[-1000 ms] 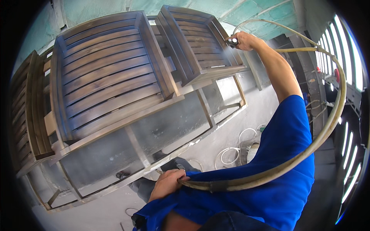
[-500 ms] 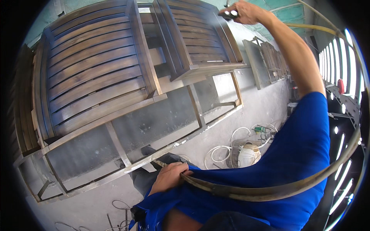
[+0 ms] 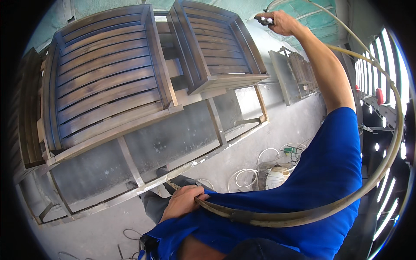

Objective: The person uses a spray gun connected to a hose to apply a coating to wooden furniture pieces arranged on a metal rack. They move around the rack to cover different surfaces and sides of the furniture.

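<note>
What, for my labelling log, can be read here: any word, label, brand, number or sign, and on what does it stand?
None can be read.
Slatted wooden panels, blue shirt, hose: no readable lettering.
Spray gun, green item: too small to tell.

The right hand (image 3: 284, 23) hides part of the dark tool (image 3: 263, 19), the left hand (image 3: 184, 201) a stretch of hose (image 3: 277, 218); the leftmost slatted piece (image 3: 30, 117) is cut off at the left edge.
</note>
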The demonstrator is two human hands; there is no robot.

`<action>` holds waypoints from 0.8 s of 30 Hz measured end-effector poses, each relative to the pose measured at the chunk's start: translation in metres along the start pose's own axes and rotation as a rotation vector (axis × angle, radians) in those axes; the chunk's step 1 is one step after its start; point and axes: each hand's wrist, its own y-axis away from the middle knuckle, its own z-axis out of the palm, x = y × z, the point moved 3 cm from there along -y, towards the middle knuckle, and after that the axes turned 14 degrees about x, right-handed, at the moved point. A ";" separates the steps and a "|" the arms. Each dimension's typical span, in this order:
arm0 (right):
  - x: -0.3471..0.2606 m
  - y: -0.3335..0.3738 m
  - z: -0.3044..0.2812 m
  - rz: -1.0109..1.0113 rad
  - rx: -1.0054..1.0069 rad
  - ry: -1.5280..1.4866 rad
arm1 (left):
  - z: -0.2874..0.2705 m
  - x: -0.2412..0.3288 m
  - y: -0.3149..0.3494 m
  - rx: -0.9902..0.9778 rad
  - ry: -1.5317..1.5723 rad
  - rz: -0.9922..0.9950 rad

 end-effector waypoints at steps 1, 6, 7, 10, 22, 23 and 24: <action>0.003 0.003 -0.002 -0.085 0.093 -0.124 | 0.001 0.002 0.003 0.015 0.000 -0.021; 0.006 0.064 -0.019 -0.109 -0.093 -0.166 | 0.007 0.010 0.003 0.071 -0.033 -0.008; 0.004 0.082 -0.025 -0.067 -0.157 -0.158 | 0.008 0.011 -0.001 0.051 -0.030 0.029; 0.002 0.127 -0.040 -0.053 -0.180 -0.176 | 0.014 0.011 -0.013 -0.005 0.005 0.098; 0.046 0.079 0.094 0.827 0.439 -0.780 | 0.005 0.027 0.004 0.335 -0.142 -0.011; 0.042 0.068 0.105 0.847 0.500 -0.825 | 0.005 0.026 0.007 0.362 -0.157 -0.051; 0.037 0.062 0.113 0.909 0.528 -0.846 | 0.004 0.025 0.011 0.384 -0.174 -0.091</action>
